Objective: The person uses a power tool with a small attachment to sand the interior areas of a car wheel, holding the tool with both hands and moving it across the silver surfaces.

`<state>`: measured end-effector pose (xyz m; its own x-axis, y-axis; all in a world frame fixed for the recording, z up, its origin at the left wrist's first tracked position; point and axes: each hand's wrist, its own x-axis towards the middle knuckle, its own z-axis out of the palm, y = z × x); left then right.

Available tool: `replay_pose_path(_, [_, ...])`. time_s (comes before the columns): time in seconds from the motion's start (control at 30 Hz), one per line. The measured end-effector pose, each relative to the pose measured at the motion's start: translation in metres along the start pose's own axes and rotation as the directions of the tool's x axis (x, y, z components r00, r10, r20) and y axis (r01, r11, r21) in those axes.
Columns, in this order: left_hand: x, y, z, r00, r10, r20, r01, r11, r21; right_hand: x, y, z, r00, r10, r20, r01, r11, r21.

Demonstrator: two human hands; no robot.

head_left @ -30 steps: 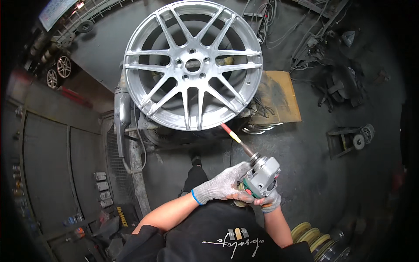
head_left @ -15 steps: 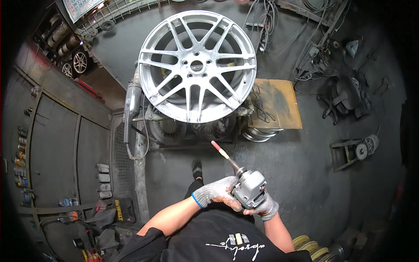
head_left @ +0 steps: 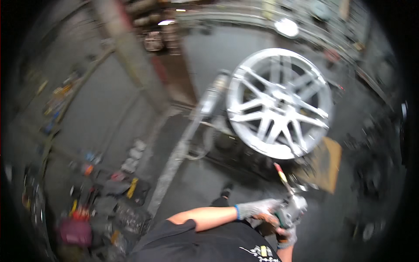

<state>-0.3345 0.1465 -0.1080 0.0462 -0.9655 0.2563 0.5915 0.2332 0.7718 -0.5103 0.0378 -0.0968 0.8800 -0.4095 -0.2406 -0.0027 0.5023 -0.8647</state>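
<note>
The picture is smeared by motion. My left hand [head_left: 264, 209], in a grey knit glove with a blue cuff, closes on the side of a grey handheld grinder [head_left: 297, 207]. Below it my gloved right hand [head_left: 286, 238] grips the same tool from underneath; some of its fingers are hidden. A slim rod with a red and yellow tip [head_left: 281, 174] sticks up from the grinder's nose, its end just short of the wheel's lower rim. The silver multi-spoke alloy wheel [head_left: 283, 150] rests raised on a stand beyond my hands.
A long grey power tool [head_left: 209, 99] hangs left of the wheel, its cable looping below. Cardboard [head_left: 329, 168] lies at the wheel's lower right. Tools and bags [head_left: 104, 207] clutter the lower left, near several pale containers [head_left: 133, 156]. A blurred dark chair-like object [head_left: 371, 168] is at right.
My view has swung left, so wheel, bench and hands appear further right and tilted. Both hands still hold the grinder, now showing closer to the wheel's lower rim.
</note>
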Motion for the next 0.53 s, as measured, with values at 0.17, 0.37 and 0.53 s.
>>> replay_pose_path(0.17, [-0.042,-0.010,-0.009,0.972,-0.061,-0.225,0.072,0.997,0.039,0.046,0.034,-0.001,0.954,0.153,0.258,-0.127,0.985,-0.115])
replay_pose_path(0.37, [-0.245,0.009,0.043,0.486,0.379,-0.787,0.705,0.363,0.610,0.057,0.078,0.076,0.838,0.316,0.445,-0.244,0.946,-0.211])
replay_pose_path(0.53, [-0.393,0.074,0.145,-0.369,0.531,-0.763,0.778,0.626,0.060,0.044,0.101,0.126,0.715,0.432,0.550,-0.271,0.896,-0.352])
